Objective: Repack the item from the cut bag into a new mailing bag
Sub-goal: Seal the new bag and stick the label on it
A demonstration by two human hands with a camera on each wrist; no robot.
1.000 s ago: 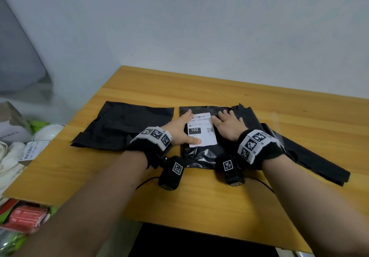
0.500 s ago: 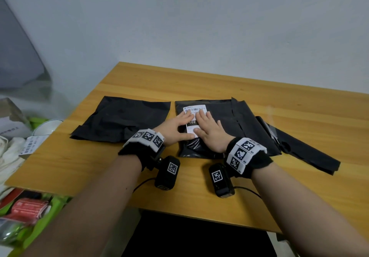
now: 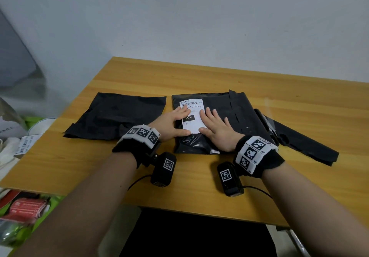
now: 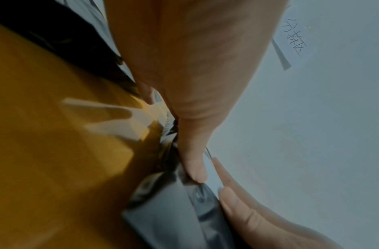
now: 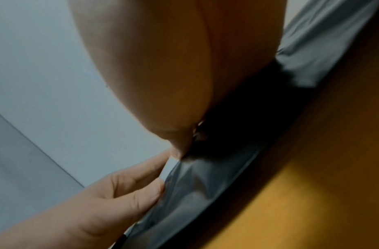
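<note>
A black mailing bag [image 3: 217, 105] with a white shipping label [image 3: 192, 117] lies in the middle of the wooden table [image 3: 199, 77]. Its contents are hidden. My left hand [image 3: 173, 121] lies flat on the bag's left part, fingers straight, thumb along the label's lower edge. My right hand [image 3: 214, 129] presses flat just right of the label. In the left wrist view my left thumb [image 4: 193, 165] rests on the shiny black bag [image 4: 169, 219]. In the right wrist view my right palm [image 5: 173, 67] sits on the bag [image 5: 205, 185], with the left hand [image 5: 111, 193] beside it.
A flat, empty-looking black bag [image 3: 119, 115] lies left of the parcel. A crumpled black bag with a strip [image 3: 299, 143] stretches to the right. Left of the table and below it are boxes, a labelled white parcel [image 3: 24, 147] and red packets [image 3: 26, 209].
My hands slid together over the label half a second ago; now they sit slightly apart again, with the label's middle showing between them. The bags have not moved.
</note>
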